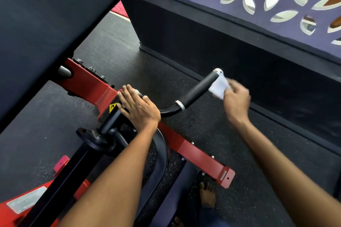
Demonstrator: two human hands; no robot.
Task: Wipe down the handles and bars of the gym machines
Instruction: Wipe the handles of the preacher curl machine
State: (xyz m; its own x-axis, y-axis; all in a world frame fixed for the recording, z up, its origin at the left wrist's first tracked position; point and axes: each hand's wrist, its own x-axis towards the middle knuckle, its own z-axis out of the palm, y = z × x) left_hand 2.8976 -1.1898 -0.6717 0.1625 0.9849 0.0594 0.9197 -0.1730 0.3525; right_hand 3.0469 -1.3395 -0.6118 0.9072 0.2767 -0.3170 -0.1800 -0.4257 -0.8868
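Pinching a white folded cloth [219, 86], the right hand [237, 104] is blurred beside the chrome-capped tip of a black foam-textured handle [200, 87], which is ringed by a silver collar on a curved black bar [168, 111]. The left hand [139, 108] is laid flat, fingers straight, on the glossy red steel frame [92, 83], beside a yellow triangular warning sticker [112, 107] whose writing cannot be read. Speckled rubber flooring [212, 134] is seen below.

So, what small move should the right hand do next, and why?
Probably slide the white cloth down the black grip toward its metal ring. The right hand holds it only at the grip's tip; the left hand steadies the frame.
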